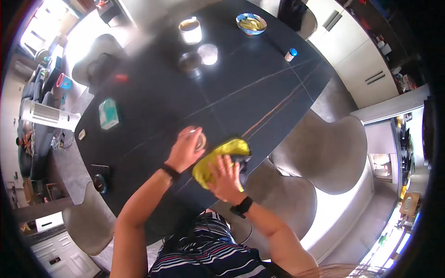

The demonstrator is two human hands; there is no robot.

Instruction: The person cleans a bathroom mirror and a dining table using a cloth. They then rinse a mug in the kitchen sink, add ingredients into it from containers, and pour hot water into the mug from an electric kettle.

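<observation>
My left hand (184,150) is raised over the dark table, its fingers curled round a small tan, ring-shaped object (200,141) that looks round and is partly hidden. To its right, my right hand (225,175) lies with fingers spread on a yellow and black cloth (235,147), pressing it against the tabletop close to the near edge. The cloth is bunched, and its dark side shows at the right. Beneath both hands is the black stone-look table (153,106) with pale and brown veins.
Toward the far side stand a white mug (190,31), a patterned bowl (251,24) of pale green pieces and a small blue-capped jar (290,54). At left are a teal-and-white tissue pack (108,114) and a dark round item (99,183). Chairs (320,153) surround the table.
</observation>
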